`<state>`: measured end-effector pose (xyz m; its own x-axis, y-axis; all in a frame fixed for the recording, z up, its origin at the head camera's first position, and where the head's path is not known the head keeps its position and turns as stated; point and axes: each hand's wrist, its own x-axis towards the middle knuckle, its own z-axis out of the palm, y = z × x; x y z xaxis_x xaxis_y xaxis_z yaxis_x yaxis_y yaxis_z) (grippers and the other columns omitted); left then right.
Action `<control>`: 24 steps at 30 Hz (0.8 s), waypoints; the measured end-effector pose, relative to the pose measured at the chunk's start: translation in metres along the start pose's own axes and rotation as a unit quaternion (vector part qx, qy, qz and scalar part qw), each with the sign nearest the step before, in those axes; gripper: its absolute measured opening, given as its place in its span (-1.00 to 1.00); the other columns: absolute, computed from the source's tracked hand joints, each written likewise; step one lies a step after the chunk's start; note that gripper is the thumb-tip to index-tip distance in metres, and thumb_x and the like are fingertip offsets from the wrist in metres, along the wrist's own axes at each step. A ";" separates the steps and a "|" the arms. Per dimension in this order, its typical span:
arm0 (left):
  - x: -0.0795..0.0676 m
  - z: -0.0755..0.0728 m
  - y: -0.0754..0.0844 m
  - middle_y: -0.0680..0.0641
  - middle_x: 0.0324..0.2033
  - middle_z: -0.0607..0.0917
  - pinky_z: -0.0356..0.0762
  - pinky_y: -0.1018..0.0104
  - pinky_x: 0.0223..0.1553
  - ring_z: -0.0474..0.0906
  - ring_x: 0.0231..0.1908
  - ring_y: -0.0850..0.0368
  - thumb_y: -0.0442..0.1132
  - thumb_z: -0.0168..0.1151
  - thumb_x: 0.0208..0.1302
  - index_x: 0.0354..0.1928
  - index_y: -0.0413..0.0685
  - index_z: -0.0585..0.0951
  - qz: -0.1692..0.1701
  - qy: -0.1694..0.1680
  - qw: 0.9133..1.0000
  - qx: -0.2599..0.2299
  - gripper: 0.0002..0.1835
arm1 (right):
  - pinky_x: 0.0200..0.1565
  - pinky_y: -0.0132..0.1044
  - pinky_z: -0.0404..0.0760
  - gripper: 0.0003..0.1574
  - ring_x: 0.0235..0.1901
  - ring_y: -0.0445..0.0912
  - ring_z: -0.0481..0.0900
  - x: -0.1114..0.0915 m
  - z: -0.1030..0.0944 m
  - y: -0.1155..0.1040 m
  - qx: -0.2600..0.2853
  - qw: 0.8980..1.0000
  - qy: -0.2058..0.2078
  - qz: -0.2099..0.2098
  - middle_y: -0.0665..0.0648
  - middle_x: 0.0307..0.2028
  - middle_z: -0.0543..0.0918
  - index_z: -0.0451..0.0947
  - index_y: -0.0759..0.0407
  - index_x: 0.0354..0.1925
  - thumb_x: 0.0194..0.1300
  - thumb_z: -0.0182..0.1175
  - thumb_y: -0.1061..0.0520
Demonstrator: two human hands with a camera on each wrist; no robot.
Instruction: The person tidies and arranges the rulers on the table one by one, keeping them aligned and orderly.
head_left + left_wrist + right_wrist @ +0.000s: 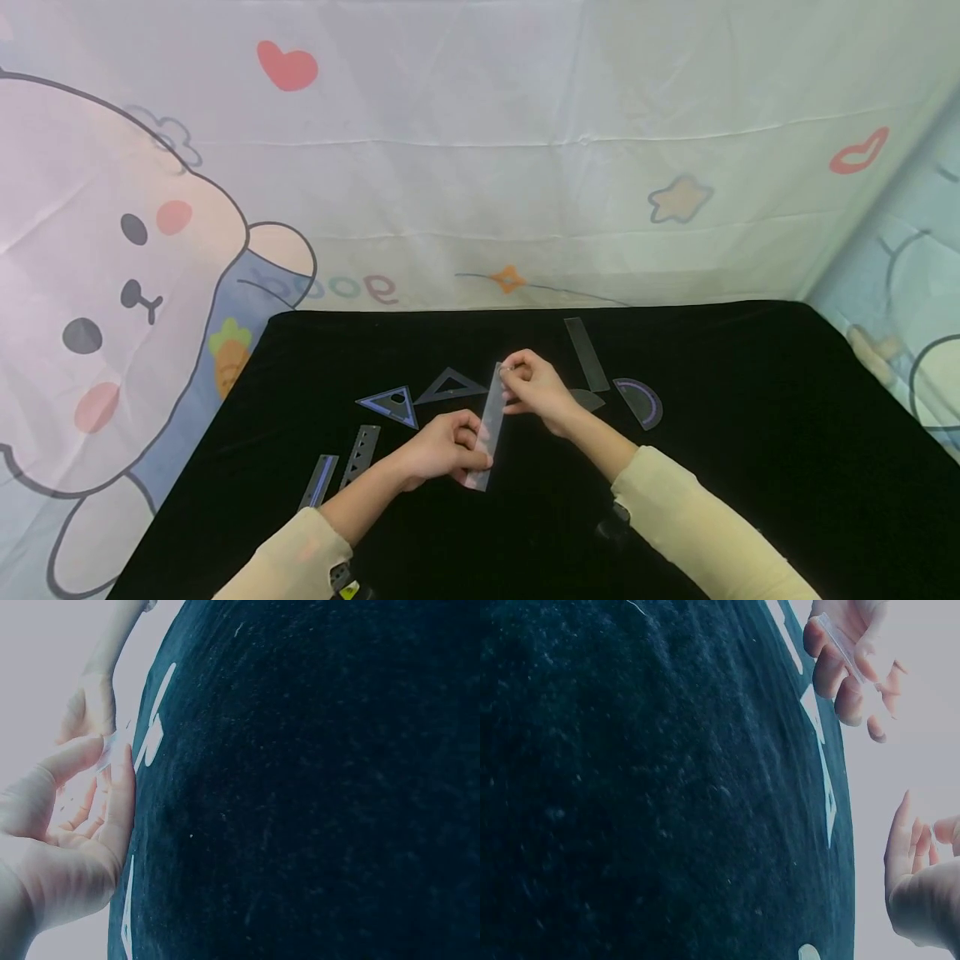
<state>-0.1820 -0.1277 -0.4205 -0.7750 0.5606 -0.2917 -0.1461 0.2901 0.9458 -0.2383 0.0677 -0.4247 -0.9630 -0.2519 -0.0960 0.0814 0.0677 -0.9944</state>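
Both hands hold a clear ruler (491,423) raised and tilted over the black-covered table. My left hand (442,450) grips its lower part, with the thumb across the near face. Close to the ruler's upper end, my right hand (540,390) pinches the edge between thumb and fingers. The left wrist view shows the left hand (71,832) with a short piece of the ruler (111,754) at its fingertips. In the right wrist view, the ruler (840,646) lies across the left hand's fingers, and the right hand (926,892) is below, partly cut off.
Left of the hands lie a blue-marked set square (408,408), a clear set square (426,392), a ruler with cut-out shapes (361,454) and a blue-striped ruler (320,481). Rightward are another clear ruler (587,354), a purple-marked protractor (640,402) and a partly hidden rounded clear piece (591,400).
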 end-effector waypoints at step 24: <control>-0.038 -0.010 -0.008 -0.09 -0.41 0.60 0.65 0.22 -0.45 0.59 -0.47 0.12 -0.28 0.15 0.21 -0.12 -0.25 0.42 -0.039 0.012 0.999 0.017 -0.75 | -0.38 -0.20 0.67 -0.73 -0.39 -0.09 0.57 -0.012 0.036 0.004 -0.051 0.996 -0.069 -0.010 0.19 -0.31 0.52 0.36 0.23 -0.03 0.31 0.07 0.19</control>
<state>-0.1573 -0.1587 -0.4159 -0.7760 0.5170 -0.3613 -0.1871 0.3584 0.9146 -0.2176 0.0365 -0.4292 -0.9192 -0.3838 -0.0878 0.0288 0.1568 -0.9872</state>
